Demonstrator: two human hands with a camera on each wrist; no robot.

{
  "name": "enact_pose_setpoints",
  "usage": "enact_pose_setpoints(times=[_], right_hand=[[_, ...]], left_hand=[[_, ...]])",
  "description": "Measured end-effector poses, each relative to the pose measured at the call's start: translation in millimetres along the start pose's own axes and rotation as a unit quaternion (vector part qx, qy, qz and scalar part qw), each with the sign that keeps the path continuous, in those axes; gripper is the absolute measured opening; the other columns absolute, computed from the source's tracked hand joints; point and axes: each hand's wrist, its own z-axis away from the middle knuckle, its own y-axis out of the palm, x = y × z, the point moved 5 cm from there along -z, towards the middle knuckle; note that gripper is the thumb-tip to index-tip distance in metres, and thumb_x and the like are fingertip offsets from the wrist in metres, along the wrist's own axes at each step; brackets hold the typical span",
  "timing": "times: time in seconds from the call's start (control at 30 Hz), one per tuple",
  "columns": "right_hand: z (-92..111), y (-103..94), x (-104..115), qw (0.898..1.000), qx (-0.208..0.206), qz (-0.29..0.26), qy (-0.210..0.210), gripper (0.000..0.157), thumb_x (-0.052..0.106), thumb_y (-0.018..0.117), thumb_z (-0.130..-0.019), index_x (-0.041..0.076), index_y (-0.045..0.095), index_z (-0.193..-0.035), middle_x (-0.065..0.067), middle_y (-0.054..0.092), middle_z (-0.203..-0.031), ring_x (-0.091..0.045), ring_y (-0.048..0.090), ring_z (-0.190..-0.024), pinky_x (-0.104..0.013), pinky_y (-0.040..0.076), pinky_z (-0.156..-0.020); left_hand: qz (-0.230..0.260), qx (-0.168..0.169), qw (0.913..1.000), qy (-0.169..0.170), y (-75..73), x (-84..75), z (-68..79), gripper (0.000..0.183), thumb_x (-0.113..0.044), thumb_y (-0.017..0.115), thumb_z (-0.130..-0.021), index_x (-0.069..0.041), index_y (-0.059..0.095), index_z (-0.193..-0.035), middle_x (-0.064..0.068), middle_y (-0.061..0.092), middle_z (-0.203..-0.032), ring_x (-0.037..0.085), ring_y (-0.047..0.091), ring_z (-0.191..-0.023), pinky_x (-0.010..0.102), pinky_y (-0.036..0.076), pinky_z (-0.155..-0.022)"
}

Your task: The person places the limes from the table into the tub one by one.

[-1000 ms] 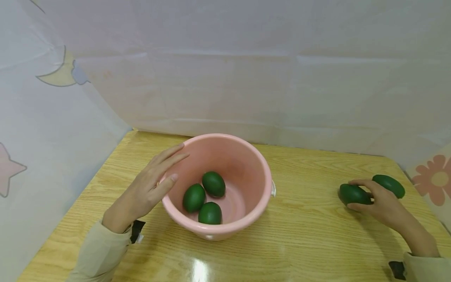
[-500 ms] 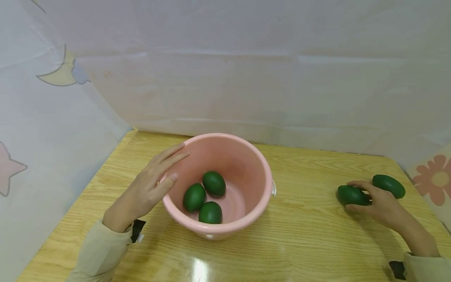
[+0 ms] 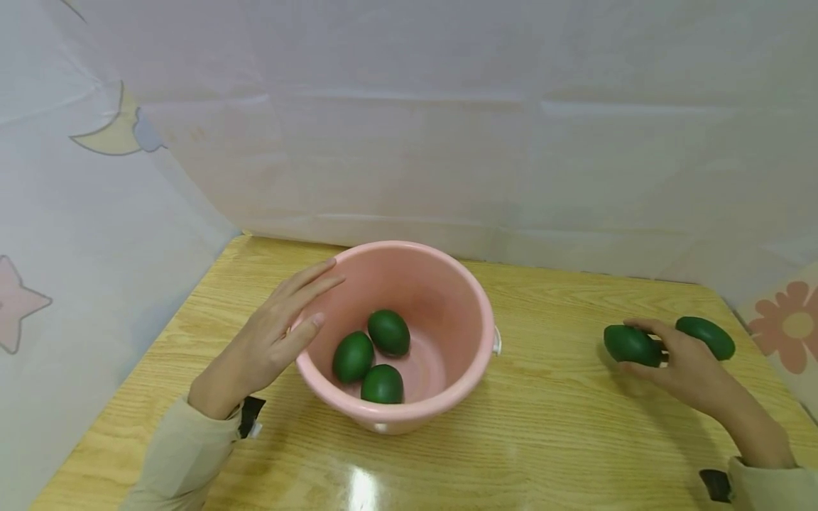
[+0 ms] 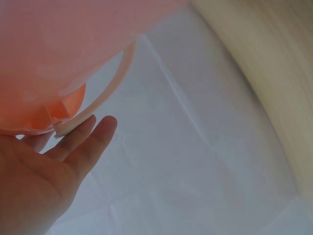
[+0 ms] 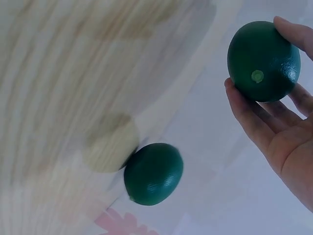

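My right hand (image 3: 686, 365) holds a dark green, smooth avocado (image 3: 631, 345) between thumb and fingers at the table's right side. In the right wrist view this avocado (image 5: 264, 61), with a pale stem spot, shows raised clear of the table. A second avocado (image 3: 705, 337) lies on the table just behind that hand. At the left, my left hand (image 3: 262, 344) rests on the rim of a pink bucket (image 3: 476, 312), fingers extended over its edge. The left wrist view shows fingers beside the bucket's pale handle (image 4: 105, 93). Inside the bucket lie three avocados (image 3: 388, 332).
The wooden table (image 3: 543, 426) stretches between the bucket and the right hand. A pale printed cloth (image 3: 409, 142) rises along its back and sides. A white handle joint (image 3: 496, 342) sticks out from the bucket's right side.
My right hand has raised the avocado slightly off the table and shifted it a little to the left. The left hand and bucket have stayed put.
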Motion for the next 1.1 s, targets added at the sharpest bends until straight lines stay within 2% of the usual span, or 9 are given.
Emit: enact_pose_setpoints(times=[0.3, 0.5, 0.6, 0.63, 0.73, 0.9, 0.97, 1.03, 1.1], right_hand=[[0, -5.5, 23, 1.000, -0.006, 0.003, -0.006, 0.078, 0.025, 0.080, -0.084, -0.005, 0.042, -0.144, -0.040, 0.049, -0.133, -0.059, 0.058, -0.105, -0.062, 0.053, -0.076], [3, -12.0, 41, 0.998, -0.050, -0.008, -0.043, 0.076, 0.020, 0.083, -0.080, -0.002, 0.046, -0.142, -0.036, 0.051, -0.133, -0.056, 0.059, -0.104, -0.057, 0.054, -0.076], [6, -16.4, 51, 0.996, -0.075, -0.011, -0.056, 0.075, 0.021, 0.085, -0.078, 0.003, 0.049, -0.142, -0.031, 0.053, -0.134, -0.049, 0.060, -0.104, -0.029, 0.058, -0.078], [6, -17.6, 55, 0.995, -0.080, -0.011, -0.060, 0.075, 0.021, 0.085, -0.078, 0.005, 0.049, -0.142, -0.029, 0.054, -0.134, -0.046, 0.060, -0.105, -0.019, 0.056, -0.078], [8, -20.3, 65, 0.993, -0.094, -0.007, -0.074, 0.075, 0.022, 0.086, -0.077, 0.008, 0.051, -0.141, -0.024, 0.057, -0.133, -0.034, 0.060, -0.104, -0.003, 0.046, -0.077], [7, -23.3, 83, 0.990, -0.107, -0.003, -0.095, 0.076, 0.019, 0.088, -0.074, 0.007, 0.053, -0.140, -0.022, 0.059, -0.130, -0.033, 0.062, -0.104, -0.004, 0.046, -0.078], [7, -23.8, 89, 0.990, -0.106, -0.004, -0.097, 0.075, 0.020, 0.088, -0.074, 0.008, 0.053, -0.139, -0.021, 0.060, -0.129, -0.036, 0.060, -0.104, -0.015, 0.053, -0.079], [6, -24.2, 95, 0.989, -0.107, -0.004, -0.098, 0.074, 0.021, 0.088, -0.074, 0.010, 0.053, -0.139, -0.018, 0.061, -0.128, -0.026, 0.062, -0.103, -0.022, 0.056, -0.080], [6, -24.9, 101, 0.989, -0.108, -0.009, -0.101, 0.074, 0.021, 0.088, -0.074, 0.011, 0.054, -0.139, -0.016, 0.062, -0.127, -0.007, 0.060, -0.104, -0.027, 0.056, -0.080]], left_hand=[[0.001, 0.002, 1.0000, -0.004, 0.7, 0.2, -0.6, 0.051, -0.014, 0.047, -0.100, -0.019, 0.044, -0.151, 0.002, 0.031, -0.162, 0.028, 0.029, -0.149, 0.063, 0.027, -0.113], [-0.001, 0.002, 1.0000, -0.003, 1.1, 0.3, -0.4, 0.051, -0.015, 0.048, -0.100, -0.019, 0.044, -0.151, 0.002, 0.032, -0.162, 0.029, 0.029, -0.149, 0.063, 0.027, -0.113], [-0.002, 0.002, 1.0000, -0.004, 1.1, 0.1, -0.6, 0.051, -0.015, 0.048, -0.100, -0.019, 0.044, -0.150, 0.003, 0.032, -0.161, 0.029, 0.029, -0.148, 0.064, 0.027, -0.113], [-0.002, 0.002, 1.0000, -0.003, 1.1, -0.1, -0.6, 0.051, -0.015, 0.048, -0.100, -0.019, 0.044, -0.150, 0.003, 0.032, -0.161, 0.029, 0.029, -0.148, 0.063, 0.027, -0.113], [-0.004, 0.002, 1.0000, -0.003, 1.1, -0.1, -0.8, 0.051, -0.015, 0.049, -0.100, -0.019, 0.044, -0.150, 0.002, 0.032, -0.161, 0.028, 0.030, -0.148, 0.063, 0.028, -0.113], [-0.005, 0.002, 1.0000, -0.003, 0.1, -0.3, -0.6, 0.051, -0.014, 0.048, -0.100, -0.019, 0.045, -0.150, 0.003, 0.032, -0.161, 0.029, 0.030, -0.148, 0.064, 0.028, -0.113], [-0.004, 0.002, 1.0000, -0.003, 0.0, -0.1, -0.5, 0.051, -0.014, 0.048, -0.100, -0.018, 0.044, -0.150, 0.003, 0.032, -0.161, 0.029, 0.030, -0.148, 0.064, 0.028, -0.112], [-0.003, 0.001, 1.0000, -0.003, 0.2, 0.4, -0.5, 0.051, -0.014, 0.048, -0.100, -0.018, 0.044, -0.151, 0.003, 0.032, -0.161, 0.029, 0.030, -0.148, 0.064, 0.028, -0.113], [-0.003, 0.001, 1.0000, -0.002, 0.1, 0.1, -0.4, 0.051, -0.015, 0.048, -0.100, -0.018, 0.044, -0.150, 0.003, 0.032, -0.161, 0.030, 0.030, -0.148, 0.064, 0.028, -0.112]])
